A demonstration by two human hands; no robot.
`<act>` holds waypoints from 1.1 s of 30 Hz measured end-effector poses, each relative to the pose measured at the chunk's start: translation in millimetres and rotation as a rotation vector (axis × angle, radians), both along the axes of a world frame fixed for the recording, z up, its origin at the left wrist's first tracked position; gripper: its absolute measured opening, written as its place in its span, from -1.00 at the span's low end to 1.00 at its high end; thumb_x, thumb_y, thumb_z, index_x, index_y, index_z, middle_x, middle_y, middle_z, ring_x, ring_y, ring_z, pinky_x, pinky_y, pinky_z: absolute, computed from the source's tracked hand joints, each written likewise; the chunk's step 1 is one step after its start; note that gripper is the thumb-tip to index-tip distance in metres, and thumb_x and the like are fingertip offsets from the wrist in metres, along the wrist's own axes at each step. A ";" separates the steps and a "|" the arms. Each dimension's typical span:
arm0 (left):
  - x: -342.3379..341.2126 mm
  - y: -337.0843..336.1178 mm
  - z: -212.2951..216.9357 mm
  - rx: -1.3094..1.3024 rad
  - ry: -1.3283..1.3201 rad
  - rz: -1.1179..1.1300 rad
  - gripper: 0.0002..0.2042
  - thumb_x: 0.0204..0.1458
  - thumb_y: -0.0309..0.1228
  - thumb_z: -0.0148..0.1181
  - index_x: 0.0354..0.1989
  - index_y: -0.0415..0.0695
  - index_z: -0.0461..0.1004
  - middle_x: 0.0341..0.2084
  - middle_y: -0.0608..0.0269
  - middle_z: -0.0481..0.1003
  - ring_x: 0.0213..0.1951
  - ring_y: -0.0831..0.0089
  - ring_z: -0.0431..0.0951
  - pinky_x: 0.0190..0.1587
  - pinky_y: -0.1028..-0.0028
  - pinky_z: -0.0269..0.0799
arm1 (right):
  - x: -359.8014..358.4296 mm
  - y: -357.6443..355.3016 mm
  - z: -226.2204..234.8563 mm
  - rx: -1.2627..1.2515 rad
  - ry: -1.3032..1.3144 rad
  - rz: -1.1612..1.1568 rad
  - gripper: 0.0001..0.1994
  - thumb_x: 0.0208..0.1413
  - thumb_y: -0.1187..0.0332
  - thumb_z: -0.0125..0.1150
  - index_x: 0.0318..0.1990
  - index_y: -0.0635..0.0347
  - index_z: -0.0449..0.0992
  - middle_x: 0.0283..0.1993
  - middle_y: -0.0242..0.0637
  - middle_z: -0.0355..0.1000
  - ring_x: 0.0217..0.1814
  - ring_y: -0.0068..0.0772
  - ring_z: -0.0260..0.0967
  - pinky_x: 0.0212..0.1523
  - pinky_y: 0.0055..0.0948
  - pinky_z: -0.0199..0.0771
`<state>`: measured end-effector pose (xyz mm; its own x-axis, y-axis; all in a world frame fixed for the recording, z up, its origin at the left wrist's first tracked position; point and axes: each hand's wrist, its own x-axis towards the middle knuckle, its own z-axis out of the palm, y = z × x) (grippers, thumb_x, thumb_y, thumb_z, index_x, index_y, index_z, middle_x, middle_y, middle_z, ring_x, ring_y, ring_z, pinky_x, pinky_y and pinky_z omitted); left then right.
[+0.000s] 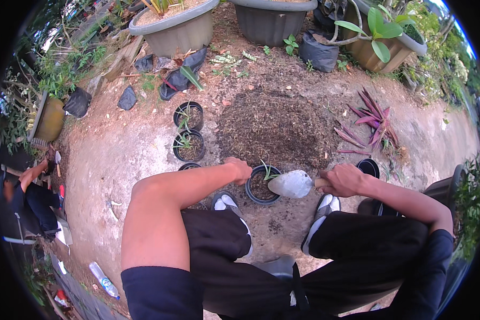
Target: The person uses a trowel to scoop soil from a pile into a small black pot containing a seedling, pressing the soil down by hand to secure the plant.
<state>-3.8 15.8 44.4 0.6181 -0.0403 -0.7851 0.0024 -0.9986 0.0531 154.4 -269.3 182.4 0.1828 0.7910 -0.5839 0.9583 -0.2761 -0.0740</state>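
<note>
The person's right hand (344, 180) has its fingers wrapped round the handle of a trowel (292, 184), and the grey blade reaches over the right part of a small black pot (261, 202) on the ground between the two shoes. That pot has dark soil in it and a thin green plant (268, 172) leaning out near the blade. The left hand (239, 170) is at the upper left edge of the same pot, its fingers bent; I can't tell whether they are pinching the rim or merely resting by it. Just beyond the pot spreads a wide heap of loose brown soil (274, 128). Left of the heap, two potted plants (189, 146) stand in a row, with another pot (189, 166) partly hidden by the left forearm. To the right of the heap lies a bunch of purple leaves (376, 122), and a black container (368, 167) sits near the right wrist. Big planters (272, 24) line the far side, and over on the left another person (40, 205) is crouching by a second trowel (58, 164).
</note>
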 end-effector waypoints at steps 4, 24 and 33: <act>8.5 -2.2 -5.9 0.038 0.014 0.007 -0.69 0.09 -0.26 0.14 -0.04 -0.06 0.59 -0.07 0.10 0.59 0.01 0.12 0.59 -0.04 0.11 0.53 | 14.3 -40.1 -29.4 0.064 0.163 -0.100 -0.52 0.22 -0.10 0.06 -0.02 0.15 0.42 -0.49 0.06 0.48 -0.34 0.22 0.50 -0.27 0.11 0.49; 23.3 -10.2 -11.8 0.053 0.059 -0.001 -0.63 -0.18 -0.48 0.29 -0.10 -0.05 0.64 -0.05 0.10 0.59 0.02 0.15 0.60 -0.02 0.13 0.53 | 10.1 -154.4 -148.1 0.077 0.197 -0.934 -0.45 0.19 -0.11 0.07 -0.03 0.29 0.48 -0.16 0.18 0.51 -0.01 0.19 0.47 -0.03 0.05 0.41; 11.2 -2.1 -3.0 0.054 0.056 0.024 -0.63 -0.18 -0.46 0.32 -0.09 -0.04 0.64 -0.05 0.11 0.60 0.02 0.16 0.60 -0.02 0.13 0.52 | 12.7 -103.9 -148.1 0.108 0.083 -0.819 -0.45 0.23 -0.12 0.01 -0.06 0.30 0.44 -0.20 0.27 0.49 -0.04 0.28 0.46 -0.08 0.10 0.42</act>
<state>7.4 13.7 41.3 0.5737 0.0172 -0.8189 0.0276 -0.9996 -0.0016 167.1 -373.2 34.4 0.6847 0.4785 -0.5498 0.4471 -0.8714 -0.2016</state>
